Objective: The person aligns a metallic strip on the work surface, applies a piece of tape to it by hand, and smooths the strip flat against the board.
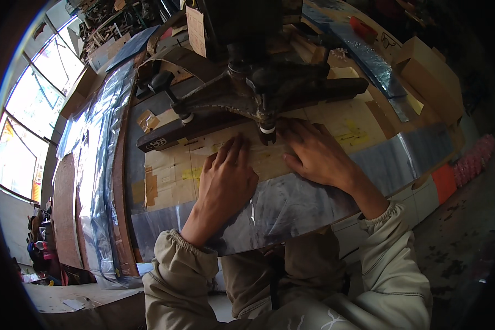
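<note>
My left hand (225,179) lies on a worktable covered with pale brown board (170,170), palm down, fingers stretched forward. My right hand (319,157) rests on the same surface further right, its fingers reaching forward and thumb held apart. Both sets of fingertips are close to a long dark bar (214,126) lying across the table; whether they touch it I cannot tell. Between the hands stands a forked metal tip with a white ring (267,132), under a dark cast-metal machine head (247,82). A grey-blue, glossy strip (291,201) covers the table's near edge beneath my wrists.
Plastic-wrapped sheets (102,165) and brown boards (66,203) stand on the left, near a bright window (30,121). An opened cardboard box (432,77) and a red object (363,28) are at the far right. Pink wrapping (474,159) sits beyond the table's right end.
</note>
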A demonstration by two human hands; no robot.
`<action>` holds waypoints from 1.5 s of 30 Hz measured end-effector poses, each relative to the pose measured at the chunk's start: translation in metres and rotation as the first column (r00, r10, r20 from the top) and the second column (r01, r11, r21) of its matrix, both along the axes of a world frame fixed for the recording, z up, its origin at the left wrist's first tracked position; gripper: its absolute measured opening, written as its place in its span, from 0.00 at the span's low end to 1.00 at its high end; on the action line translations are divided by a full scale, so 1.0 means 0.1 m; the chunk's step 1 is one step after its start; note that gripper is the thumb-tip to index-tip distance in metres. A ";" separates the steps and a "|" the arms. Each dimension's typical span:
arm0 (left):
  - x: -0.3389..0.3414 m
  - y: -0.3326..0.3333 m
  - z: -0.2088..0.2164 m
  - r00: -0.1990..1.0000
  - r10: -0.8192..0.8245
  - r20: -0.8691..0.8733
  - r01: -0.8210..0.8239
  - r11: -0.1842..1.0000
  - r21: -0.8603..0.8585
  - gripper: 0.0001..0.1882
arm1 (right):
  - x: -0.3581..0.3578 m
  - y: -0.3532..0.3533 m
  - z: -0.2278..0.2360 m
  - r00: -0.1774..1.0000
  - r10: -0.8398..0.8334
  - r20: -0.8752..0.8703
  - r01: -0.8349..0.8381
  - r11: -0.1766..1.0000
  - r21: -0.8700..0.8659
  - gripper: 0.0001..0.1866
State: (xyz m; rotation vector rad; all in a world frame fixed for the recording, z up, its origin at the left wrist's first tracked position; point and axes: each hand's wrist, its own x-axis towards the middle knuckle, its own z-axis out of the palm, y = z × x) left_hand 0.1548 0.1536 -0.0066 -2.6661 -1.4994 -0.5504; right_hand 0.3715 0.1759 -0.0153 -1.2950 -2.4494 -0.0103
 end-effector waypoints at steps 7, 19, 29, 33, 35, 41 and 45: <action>0.01 0.01 0.01 1.000 -0.008 -0.008 0.008 1.000 0.018 0.26 | 0.01 0.00 0.00 0.999 0.013 0.036 -0.015 0.999 0.051 0.23; 0.01 0.01 0.00 1.000 0.000 -0.018 0.000 1.000 0.020 0.26 | 0.03 0.03 0.01 0.999 0.005 0.042 -0.005 1.000 0.009 0.24; 0.01 -0.01 -0.01 1.000 0.000 -0.019 0.000 0.999 0.039 0.26 | 0.03 0.02 -0.01 0.999 0.003 0.033 -0.003 1.000 0.009 0.24; 0.00 -0.01 -0.02 1.000 0.004 -0.008 -0.004 1.000 0.019 0.24 | 0.01 0.03 -0.04 0.999 0.009 0.037 -0.011 0.999 0.038 0.24; 0.01 -0.01 -0.01 1.000 0.005 -0.007 -0.004 1.000 0.019 0.24 | 0.02 0.03 -0.02 0.999 0.003 0.040 -0.004 0.999 0.032 0.24; 0.00 0.01 -0.04 1.000 -0.012 0.011 0.011 0.999 0.032 0.26 | 0.02 0.04 -0.02 0.999 0.012 0.037 -0.013 1.000 0.023 0.24; 0.01 0.01 -0.02 1.000 -0.014 0.003 0.014 0.999 0.038 0.26 | 0.03 0.04 0.00 0.999 0.015 0.031 -0.015 1.000 0.012 0.25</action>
